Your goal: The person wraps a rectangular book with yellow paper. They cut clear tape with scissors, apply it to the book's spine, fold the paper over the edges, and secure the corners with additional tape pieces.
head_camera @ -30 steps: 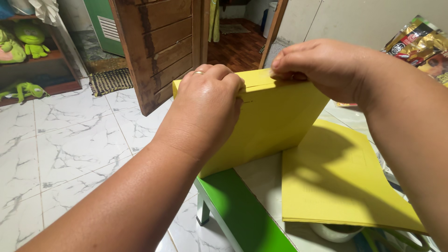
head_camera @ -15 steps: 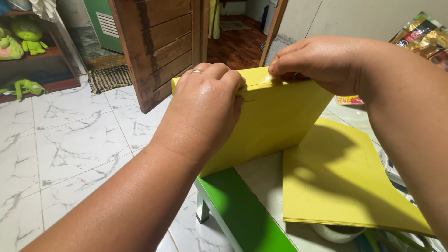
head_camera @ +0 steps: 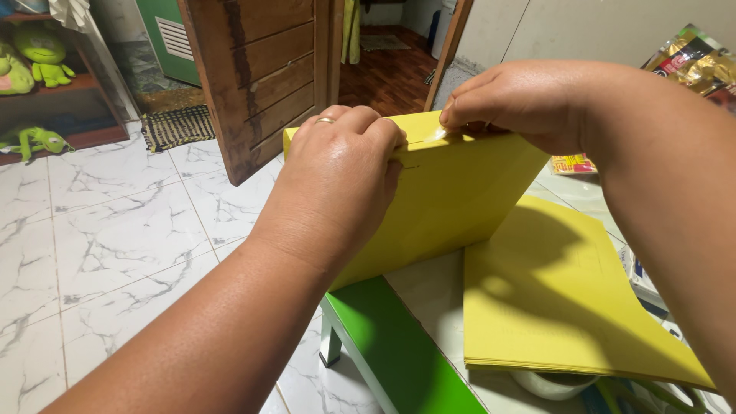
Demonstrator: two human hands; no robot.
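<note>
A folded yellow paper sheet (head_camera: 452,203) stands upright in front of me, its lower edge over the small table. My left hand (head_camera: 341,180), with a ring on one finger, grips the sheet's top left edge from above. My right hand (head_camera: 514,100) pinches the top edge further right, thumb and forefinger pressed on the fold. A stack of flat yellow sheets (head_camera: 560,299) lies on the table just under my right forearm.
The table has a green edge (head_camera: 399,353) and a pale top. A white tape roll (head_camera: 552,383) peeks out below the stack. A wooden door (head_camera: 261,69) stands open ahead on a white marble floor (head_camera: 115,245). Green plush toys (head_camera: 38,57) sit on a shelf at left.
My right hand's pinch has slid slightly along the top edge of the sheet. The view has shifted a little. My left hand keeps its grip.
</note>
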